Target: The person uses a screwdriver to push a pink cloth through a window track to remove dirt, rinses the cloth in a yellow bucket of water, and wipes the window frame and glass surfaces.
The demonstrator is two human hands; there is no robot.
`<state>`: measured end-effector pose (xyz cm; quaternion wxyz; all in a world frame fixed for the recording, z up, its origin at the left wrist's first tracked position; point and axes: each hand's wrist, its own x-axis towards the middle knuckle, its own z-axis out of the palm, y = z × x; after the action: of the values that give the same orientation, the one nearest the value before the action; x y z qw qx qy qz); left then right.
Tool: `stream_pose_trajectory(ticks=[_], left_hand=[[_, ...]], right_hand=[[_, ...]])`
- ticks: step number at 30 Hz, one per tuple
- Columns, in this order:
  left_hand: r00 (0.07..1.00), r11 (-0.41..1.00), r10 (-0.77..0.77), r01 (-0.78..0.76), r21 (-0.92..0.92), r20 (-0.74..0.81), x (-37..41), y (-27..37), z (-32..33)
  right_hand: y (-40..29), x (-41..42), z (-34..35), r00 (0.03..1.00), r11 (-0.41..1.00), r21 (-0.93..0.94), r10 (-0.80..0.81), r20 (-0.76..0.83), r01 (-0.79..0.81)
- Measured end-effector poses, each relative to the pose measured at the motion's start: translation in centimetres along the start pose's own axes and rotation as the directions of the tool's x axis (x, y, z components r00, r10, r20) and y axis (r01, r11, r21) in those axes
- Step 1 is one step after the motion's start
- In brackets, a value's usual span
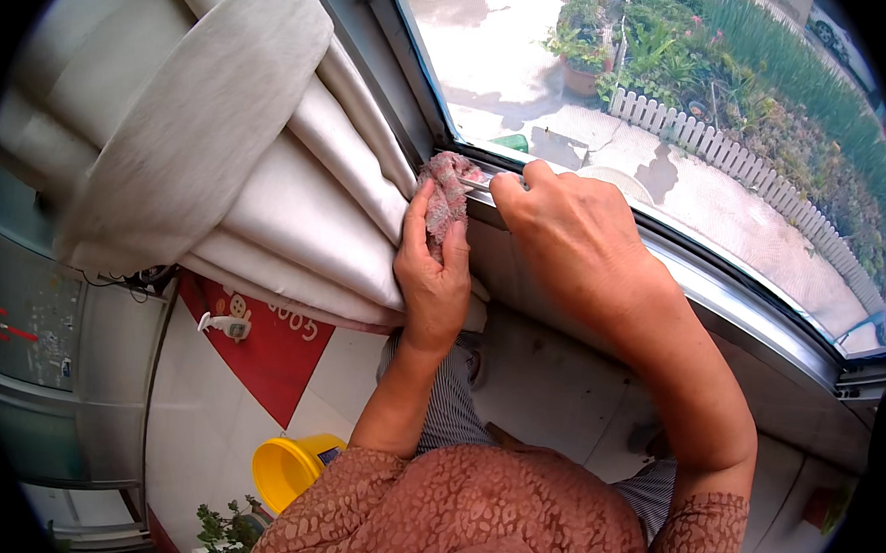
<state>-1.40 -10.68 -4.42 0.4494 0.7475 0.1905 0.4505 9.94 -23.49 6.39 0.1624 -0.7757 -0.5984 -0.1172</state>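
My left hand [435,283] grips a pink-and-grey fluffy cloth [447,198] at the lower corner of the window frame. In my right hand [577,231] is a thin metal tool [476,183], its far end pressed into the cloth. Most of that tool is hidden by my fingers, so its kind cannot be told. The cloth lies against the aluminium window track [687,270], right where the track meets the upright frame. Beside my left hand hang the folds of a cream curtain [311,217].
A wide tieback [203,121] gathers the curtain. On the floor stand a yellow bucket [286,472], a white spray bottle [228,326] on a red mat [273,365], and a potted plant [227,532]. Behind the window glass are a white picket fence [713,148] and garden plants.
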Motion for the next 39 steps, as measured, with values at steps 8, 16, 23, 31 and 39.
stream_pose_trajectory(ticks=[8,16,23,31,39], left_hand=[[0.995,0.991,-0.093,0.089,-0.102,-0.032,0.2,2.0,0.2],[0.977,0.929,-0.193,0.212,-0.304,0.093,0.0,1.4,-0.1],[0.968,0.934,-0.169,0.217,-0.282,0.186,-1.7,3.4,1.3],[0.981,0.953,-0.082,0.129,-0.276,0.174,-3.0,5.5,0.3],[0.947,0.947,0.278,-0.298,0.123,0.161,-3.2,6.4,-0.7]], right_hand=[[-2.0,2.1,-2.0,0.986,0.995,-0.051,-0.081,0.145,0.089],[-3.0,1.2,-3.8,0.975,0.981,-0.184,-0.021,0.222,0.063],[-0.2,-3.4,-4.7,0.985,0.968,-0.231,0.128,0.113,-0.099],[-0.7,-12.3,-7.0,0.927,0.908,0.234,0.369,-0.06,-0.347],[-2.5,-19.4,-6.4,0.826,0.702,0.508,0.563,0.033,-0.499]])
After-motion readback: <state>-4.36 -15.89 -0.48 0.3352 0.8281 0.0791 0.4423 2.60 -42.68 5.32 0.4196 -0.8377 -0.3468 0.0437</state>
